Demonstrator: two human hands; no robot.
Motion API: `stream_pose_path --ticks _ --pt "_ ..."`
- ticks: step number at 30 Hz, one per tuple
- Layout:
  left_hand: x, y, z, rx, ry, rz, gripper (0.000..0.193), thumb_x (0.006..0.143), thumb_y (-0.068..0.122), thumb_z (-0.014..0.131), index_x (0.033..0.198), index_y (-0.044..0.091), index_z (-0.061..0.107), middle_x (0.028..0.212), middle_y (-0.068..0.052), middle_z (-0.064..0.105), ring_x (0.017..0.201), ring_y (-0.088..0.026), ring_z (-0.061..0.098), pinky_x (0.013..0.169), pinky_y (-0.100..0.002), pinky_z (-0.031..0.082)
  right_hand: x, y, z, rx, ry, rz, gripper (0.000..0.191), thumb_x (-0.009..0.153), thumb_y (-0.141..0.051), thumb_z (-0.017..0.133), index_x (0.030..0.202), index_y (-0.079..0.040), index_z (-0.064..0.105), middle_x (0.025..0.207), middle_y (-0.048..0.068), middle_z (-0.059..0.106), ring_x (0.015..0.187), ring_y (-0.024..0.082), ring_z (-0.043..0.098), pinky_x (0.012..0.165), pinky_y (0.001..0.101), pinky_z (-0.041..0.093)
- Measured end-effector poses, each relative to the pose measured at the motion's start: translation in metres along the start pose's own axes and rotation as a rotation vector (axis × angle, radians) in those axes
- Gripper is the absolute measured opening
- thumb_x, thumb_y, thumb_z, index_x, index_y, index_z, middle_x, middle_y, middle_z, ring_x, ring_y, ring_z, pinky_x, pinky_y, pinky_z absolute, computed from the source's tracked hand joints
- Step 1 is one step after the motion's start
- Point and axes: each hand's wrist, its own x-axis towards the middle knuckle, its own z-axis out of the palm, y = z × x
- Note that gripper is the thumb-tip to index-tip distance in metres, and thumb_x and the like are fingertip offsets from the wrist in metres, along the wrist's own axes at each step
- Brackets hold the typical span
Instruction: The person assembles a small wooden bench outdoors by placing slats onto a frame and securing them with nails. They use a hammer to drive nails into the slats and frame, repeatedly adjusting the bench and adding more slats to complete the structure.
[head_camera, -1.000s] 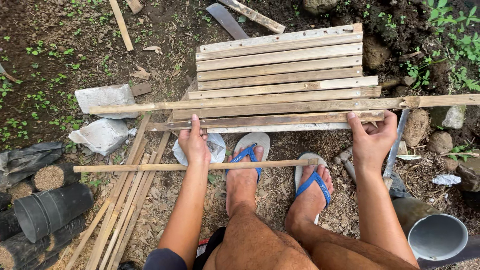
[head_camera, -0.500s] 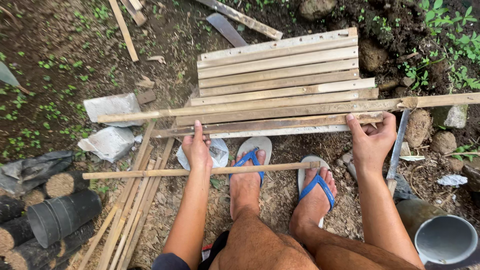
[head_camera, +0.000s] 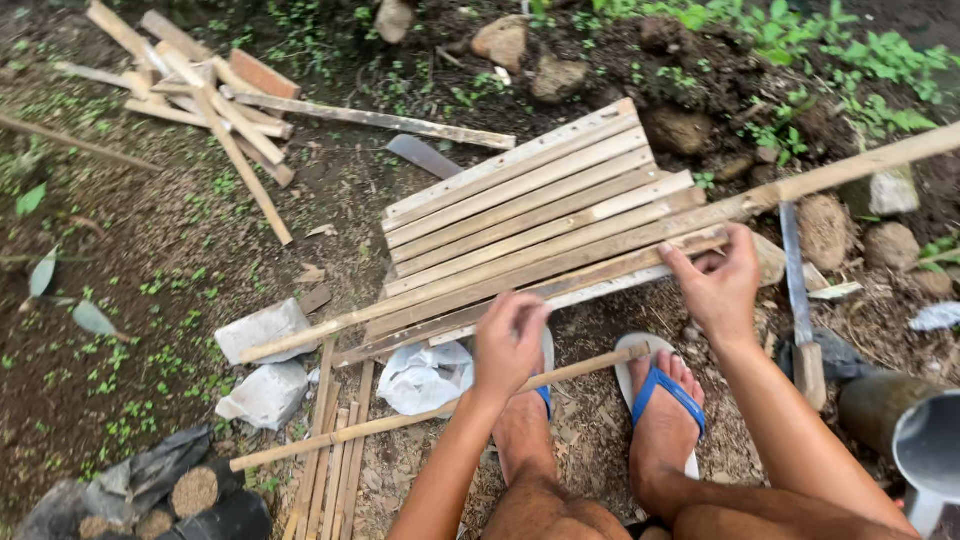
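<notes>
A panel of pale bamboo slats (head_camera: 520, 200) lies on the dirt in front of me, with a long bamboo pole (head_camera: 830, 172) running across its near side. My left hand (head_camera: 510, 345) hovers at the panel's front edge with fingers curled down over the lowest slats; I cannot tell whether it holds anything. My right hand (head_camera: 720, 285) grips the right end of the front slat (head_camera: 640, 262), thumb along it. A thin bamboo stick (head_camera: 400, 420) lies across my feet, which wear blue-strapped sandals (head_camera: 665, 390).
A long knife (head_camera: 797, 290) with a wooden handle lies right of my right hand. A white plastic bag (head_camera: 425, 375) and two grey blocks (head_camera: 262, 330) sit to the left. Scrap wood (head_camera: 200, 90) is piled far left; rocks (head_camera: 560, 75) behind; a metal pot (head_camera: 925, 450) at bottom right.
The view has swung and tilted to the left. My left hand went from lying flat on the slats to a raised, curled pose. My right hand shifted onto the front slat's end.
</notes>
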Motion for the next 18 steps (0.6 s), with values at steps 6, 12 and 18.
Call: stream_pose_path --ticks 6,12,18 --pt "0.085 0.035 0.085 0.217 -0.307 0.473 0.014 0.093 0.007 0.071 0.104 0.004 0.063 0.101 -0.013 0.065 0.089 -0.034 0.068 0.074 -0.042 0.055 0.002 0.001 -0.002 0.082 0.006 -0.067 0.048 0.089 -0.010 0.084 0.119 0.004 0.051 0.091 0.007 0.066 0.064 0.004 0.055 0.048 0.0202 0.043" --pt "0.091 0.024 0.110 0.049 -0.326 0.367 0.012 0.095 0.003 0.068 0.105 0.004 0.063 0.102 -0.011 0.063 0.090 -0.032 0.068 0.076 -0.040 0.057 0.003 0.011 -0.001 0.147 0.020 -0.129 0.046 0.087 -0.007 0.084 0.119 0.004 0.052 0.097 0.006 0.067 0.066 0.003 0.057 0.050 0.0190 0.044" --pt "0.089 0.016 0.114 0.177 -0.394 0.465 0.013 0.091 0.003 0.070 0.100 0.003 0.061 0.103 -0.012 0.062 0.091 -0.034 0.066 0.078 -0.042 0.055 0.002 0.022 -0.032 0.356 -0.136 0.054 0.043 0.095 -0.011 0.074 0.130 0.001 0.051 0.099 0.003 0.065 0.070 0.004 0.060 0.058 0.0190 0.048"
